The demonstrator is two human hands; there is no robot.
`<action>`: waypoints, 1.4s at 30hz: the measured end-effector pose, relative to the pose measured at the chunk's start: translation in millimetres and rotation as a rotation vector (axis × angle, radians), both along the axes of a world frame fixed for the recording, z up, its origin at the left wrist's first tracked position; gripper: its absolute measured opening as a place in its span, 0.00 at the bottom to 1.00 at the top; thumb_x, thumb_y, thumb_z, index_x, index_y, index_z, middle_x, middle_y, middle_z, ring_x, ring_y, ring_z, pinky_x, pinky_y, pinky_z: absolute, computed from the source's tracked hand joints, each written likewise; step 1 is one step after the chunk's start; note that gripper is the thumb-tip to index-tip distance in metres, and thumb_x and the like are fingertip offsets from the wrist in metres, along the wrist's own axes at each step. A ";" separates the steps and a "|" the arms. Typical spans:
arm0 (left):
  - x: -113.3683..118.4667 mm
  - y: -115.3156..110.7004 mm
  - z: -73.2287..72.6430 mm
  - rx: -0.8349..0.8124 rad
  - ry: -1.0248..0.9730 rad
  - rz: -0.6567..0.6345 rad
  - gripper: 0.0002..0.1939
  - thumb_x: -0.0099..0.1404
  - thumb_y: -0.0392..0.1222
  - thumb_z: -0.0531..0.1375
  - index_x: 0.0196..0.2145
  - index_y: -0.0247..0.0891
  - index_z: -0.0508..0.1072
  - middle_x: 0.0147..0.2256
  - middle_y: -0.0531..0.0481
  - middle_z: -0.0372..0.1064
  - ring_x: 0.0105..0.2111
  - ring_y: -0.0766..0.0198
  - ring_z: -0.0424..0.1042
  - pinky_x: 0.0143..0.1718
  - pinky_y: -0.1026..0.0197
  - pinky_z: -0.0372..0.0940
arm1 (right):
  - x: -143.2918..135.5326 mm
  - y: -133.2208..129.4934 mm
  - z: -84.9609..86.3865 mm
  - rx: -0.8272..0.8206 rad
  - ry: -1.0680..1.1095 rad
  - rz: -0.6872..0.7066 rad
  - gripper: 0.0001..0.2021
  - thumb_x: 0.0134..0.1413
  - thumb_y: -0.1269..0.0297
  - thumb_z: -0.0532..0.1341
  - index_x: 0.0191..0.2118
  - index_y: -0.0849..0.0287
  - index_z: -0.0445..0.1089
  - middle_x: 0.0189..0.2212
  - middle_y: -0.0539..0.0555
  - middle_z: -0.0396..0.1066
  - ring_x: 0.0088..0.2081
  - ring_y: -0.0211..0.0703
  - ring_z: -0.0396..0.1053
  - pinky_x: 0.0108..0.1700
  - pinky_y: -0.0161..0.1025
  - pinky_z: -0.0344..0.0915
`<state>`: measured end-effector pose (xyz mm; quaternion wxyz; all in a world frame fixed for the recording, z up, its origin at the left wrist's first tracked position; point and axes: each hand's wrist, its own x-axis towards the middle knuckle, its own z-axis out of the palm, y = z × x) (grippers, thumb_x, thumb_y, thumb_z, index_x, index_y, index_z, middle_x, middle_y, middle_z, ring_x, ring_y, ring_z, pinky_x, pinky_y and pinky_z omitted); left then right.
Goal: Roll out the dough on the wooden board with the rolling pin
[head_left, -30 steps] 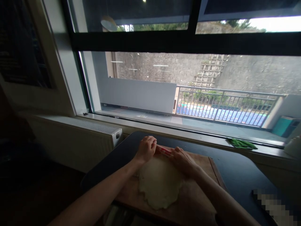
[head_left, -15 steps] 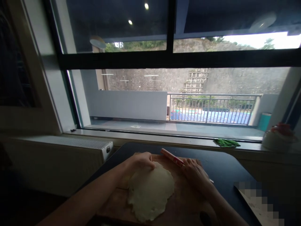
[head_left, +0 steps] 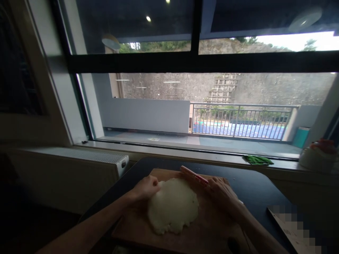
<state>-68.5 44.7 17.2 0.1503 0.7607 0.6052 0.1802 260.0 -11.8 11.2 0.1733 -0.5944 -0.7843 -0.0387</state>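
Note:
A flat, pale sheet of dough (head_left: 173, 206) with a ragged edge lies on a wooden board (head_left: 137, 229). At its upper left edge is my left hand (head_left: 147, 187), fingers closed in a pinch on the dough. To the right of the dough, my right hand (head_left: 221, 192) rests over a slim pink-and-red rolling pin (head_left: 193, 174), fingers curled around it. The pin slants across the board's far right part; its far end sticks out beyond my fingers, and a small pale tip shows on the other side of my hand. My palm hides its middle.
The board lies on a dark table (head_left: 251, 183) by a window. A green cloth (head_left: 258, 160) and a whitish container with a reddish top (head_left: 319, 155) stand on the sill. A radiator (head_left: 106, 173) is at the left. A partly blurred-out flat item (head_left: 288, 229) lies at lower right.
My left hand has moved left, from the dough's top edge to its upper left. The dough has turned and its near edge has drawn away from me. My right hand stays on the pin.

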 end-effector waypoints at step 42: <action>31.7 29.9 -6.3 0.152 0.334 0.021 0.23 0.68 0.52 0.39 0.50 0.45 0.65 0.55 0.47 0.60 0.57 0.52 0.54 0.53 0.40 0.51 | -113.3 62.6 6.8 -0.073 -0.084 -0.023 0.25 0.62 0.50 0.37 0.52 0.55 0.62 0.51 0.59 0.63 0.57 0.50 0.52 0.52 0.49 0.50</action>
